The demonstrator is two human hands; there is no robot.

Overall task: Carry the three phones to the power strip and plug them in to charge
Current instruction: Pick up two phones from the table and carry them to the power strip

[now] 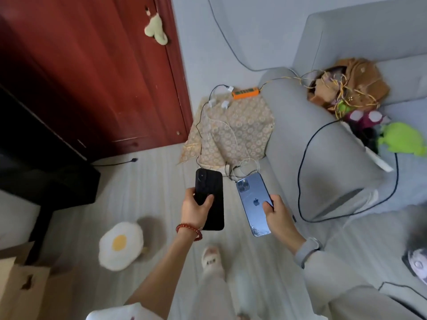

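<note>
Gripping a black phone (209, 199) and blue phone (253, 203), both hands should lower steadily toward the orange power strip (245, 92), avoiding cables.

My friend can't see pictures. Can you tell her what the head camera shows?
A person's left hand holds a black phone and the right hand a blue phone, both backs up. Ahead, an orange power strip with white chargers sits on patterned cloth beside a grey sofa.
</note>
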